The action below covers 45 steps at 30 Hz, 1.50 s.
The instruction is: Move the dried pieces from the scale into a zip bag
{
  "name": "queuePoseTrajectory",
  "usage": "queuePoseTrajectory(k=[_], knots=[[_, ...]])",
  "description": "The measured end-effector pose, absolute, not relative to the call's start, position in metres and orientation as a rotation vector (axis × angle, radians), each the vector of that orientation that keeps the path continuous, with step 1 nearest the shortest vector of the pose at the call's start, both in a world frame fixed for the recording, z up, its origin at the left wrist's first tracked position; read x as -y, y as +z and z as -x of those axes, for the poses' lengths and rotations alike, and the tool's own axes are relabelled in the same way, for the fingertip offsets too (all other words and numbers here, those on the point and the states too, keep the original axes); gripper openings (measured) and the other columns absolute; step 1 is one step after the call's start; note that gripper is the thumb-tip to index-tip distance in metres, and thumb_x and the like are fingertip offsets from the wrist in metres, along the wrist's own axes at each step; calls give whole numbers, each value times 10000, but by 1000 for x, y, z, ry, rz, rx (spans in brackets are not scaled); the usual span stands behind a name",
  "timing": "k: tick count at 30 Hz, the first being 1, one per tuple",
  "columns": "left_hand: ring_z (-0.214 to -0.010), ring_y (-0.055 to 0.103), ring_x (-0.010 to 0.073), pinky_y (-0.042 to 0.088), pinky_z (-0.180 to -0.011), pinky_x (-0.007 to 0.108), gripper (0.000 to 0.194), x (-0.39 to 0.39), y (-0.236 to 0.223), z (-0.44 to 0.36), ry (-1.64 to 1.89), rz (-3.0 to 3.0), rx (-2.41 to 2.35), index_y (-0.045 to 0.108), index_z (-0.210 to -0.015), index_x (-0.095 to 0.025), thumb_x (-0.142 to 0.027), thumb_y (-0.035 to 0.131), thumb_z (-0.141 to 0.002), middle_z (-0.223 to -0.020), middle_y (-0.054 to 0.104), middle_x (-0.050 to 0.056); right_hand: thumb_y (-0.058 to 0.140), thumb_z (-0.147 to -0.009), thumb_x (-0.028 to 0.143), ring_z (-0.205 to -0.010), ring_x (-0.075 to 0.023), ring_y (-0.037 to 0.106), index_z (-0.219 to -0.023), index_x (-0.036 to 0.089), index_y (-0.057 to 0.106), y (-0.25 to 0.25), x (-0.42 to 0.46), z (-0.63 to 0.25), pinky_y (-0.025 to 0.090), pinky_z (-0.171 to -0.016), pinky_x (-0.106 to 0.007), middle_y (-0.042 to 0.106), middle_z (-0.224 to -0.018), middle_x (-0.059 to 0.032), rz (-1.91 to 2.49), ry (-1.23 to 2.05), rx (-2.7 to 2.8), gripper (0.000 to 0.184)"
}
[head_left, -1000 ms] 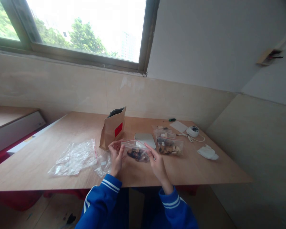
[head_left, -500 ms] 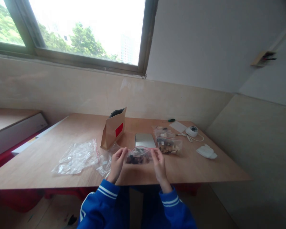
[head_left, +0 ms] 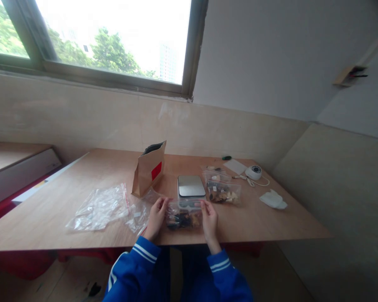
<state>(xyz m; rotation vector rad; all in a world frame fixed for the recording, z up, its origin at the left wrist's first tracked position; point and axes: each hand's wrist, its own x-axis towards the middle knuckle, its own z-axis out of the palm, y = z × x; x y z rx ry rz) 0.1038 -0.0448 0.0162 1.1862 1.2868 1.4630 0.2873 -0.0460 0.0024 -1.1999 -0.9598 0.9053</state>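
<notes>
A clear zip bag (head_left: 184, 218) with dark and tan dried pieces in it is held by its top edge between my two hands. My left hand (head_left: 157, 218) pinches the top left corner, and my right hand (head_left: 209, 218) pinches the top right corner. Just behind the bag sits a flat scale (head_left: 191, 186) with a silver top. Filled zip bags (head_left: 224, 192) of similar dried pieces lie to the right of the scale. Loose clear plastic bags (head_left: 103, 207) are spread left of my left hand.
An open kraft paper pouch (head_left: 148, 172) with a red label stands at the back left of the wooden table (head_left: 264, 224). Toward the right are a white dome camera (head_left: 253, 172) with its cable, a crumpled white tissue (head_left: 273, 199), a white sheet (head_left: 235, 166) and a green-handled screwdriver (head_left: 227, 158).
The zip bag's top has come down and tilted so that its front and contents face me more. Its mouth looks flatter than before, and more of the scale shows behind it.
</notes>
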Motion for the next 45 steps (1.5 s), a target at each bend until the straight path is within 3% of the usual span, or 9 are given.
queuePoseTrajectory(k=[4,8,18,33,40,45], knots=[[-665,588,151,462,-578,240,422,47,20,-104,1375,-1022,-1146,650,-840,-140,-529,660,-679,-737,644,39,574,-767,566,-816,-250,683,-952,150,607,-7,43,-297,524,-626,-311,729,-904,-118,1223,840,906,456],[-738,625,173,493,-677,274,415,48,19,-104,1379,-983,-1132,667,-850,-133,-491,707,-644,-816,683,66,592,-767,541,-844,-261,691,-883,158,594,-10,42,-298,531,-722,-349,736,-861,-109,1214,868,885,399],[-712,599,144,465,-685,253,336,46,11,-100,1376,-1072,-1177,657,-831,-126,-444,659,-723,-768,663,46,598,-774,508,-846,-261,690,-964,139,614,-9,44,-298,534,-739,-356,737,-827,-99,1198,891,859,415],[-724,617,172,471,-706,280,388,45,7,-98,1421,-1023,-1242,699,-836,-117,-443,729,-628,-779,694,74,666,-702,523,-763,-255,694,-958,124,658,-14,42,-300,560,-635,-352,738,-848,-109,1168,946,776,474],[-738,623,178,469,-725,302,385,44,3,-98,1418,-1051,-1270,689,-853,-113,-442,709,-655,-803,699,87,677,-701,506,-809,-248,688,-925,121,669,-14,42,-299,543,-727,-361,739,-847,-111,1159,937,772,446],[-722,605,154,456,-722,277,364,46,7,-99,1406,-1052,-1249,670,-834,-123,-450,691,-676,-758,675,55,651,-726,514,-787,-245,679,-914,132,652,-8,46,-299,539,-674,-342,734,-845,-112,1187,923,802,426]])
